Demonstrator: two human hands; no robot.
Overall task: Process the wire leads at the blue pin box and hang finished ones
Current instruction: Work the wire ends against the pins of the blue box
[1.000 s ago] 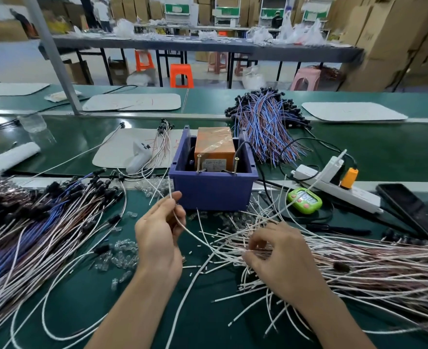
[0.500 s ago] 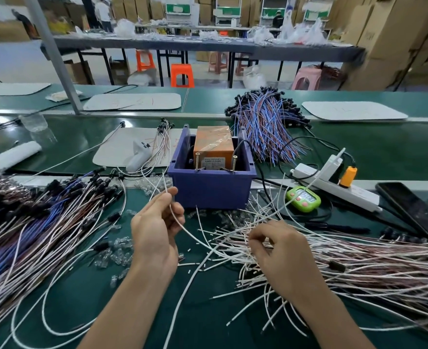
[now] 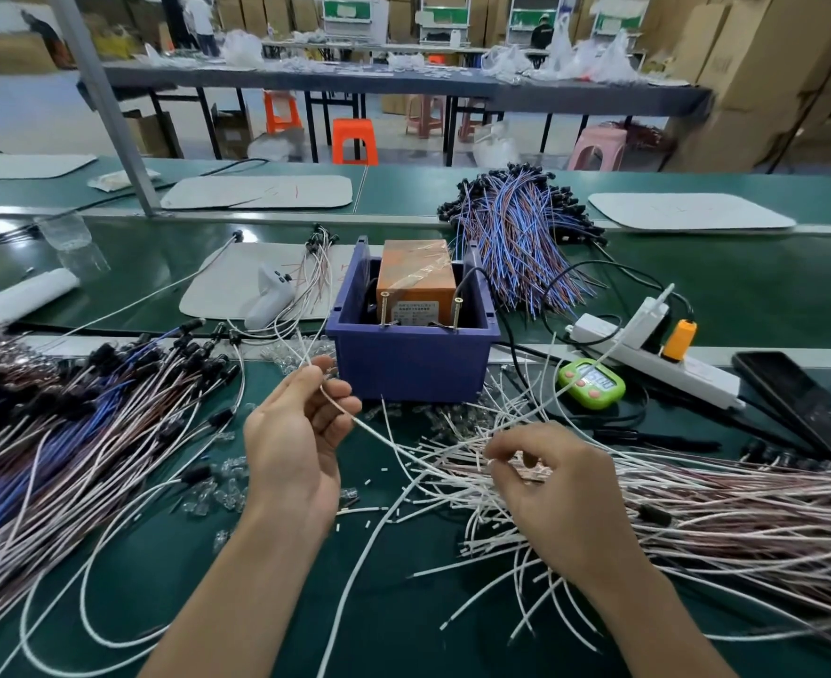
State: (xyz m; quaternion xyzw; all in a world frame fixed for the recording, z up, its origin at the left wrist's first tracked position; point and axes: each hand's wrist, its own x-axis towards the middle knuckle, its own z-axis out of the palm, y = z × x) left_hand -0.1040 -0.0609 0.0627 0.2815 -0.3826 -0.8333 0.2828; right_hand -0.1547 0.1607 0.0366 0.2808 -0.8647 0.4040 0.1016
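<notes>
The blue pin box (image 3: 411, 364) stands at table centre with an orange block (image 3: 416, 278) inside and two brass pins at its front rim. Just in front and left of it, my left hand (image 3: 296, 442) pinches a few thin white wire leads (image 3: 379, 435) between thumb and fingers. To the right, my right hand (image 3: 558, 486) has its fingertips curled into a loose pile of white and brown leads (image 3: 721, 511), pinching some of them. A big bundle of leads with black ends (image 3: 76, 408) lies at the left.
A blue-orange wire bundle (image 3: 521, 237) lies behind the box. A green timer (image 3: 592, 384), white power strip (image 3: 648, 349) and black phone (image 3: 804, 403) sit to the right. A white handheld device (image 3: 269, 296) lies on a grey mat. Small clear parts (image 3: 218, 486) are scattered near my left hand.
My left hand has risen slightly toward the box with its leads. My right hand has shifted a little right in the pile, its fingers lifting strands.
</notes>
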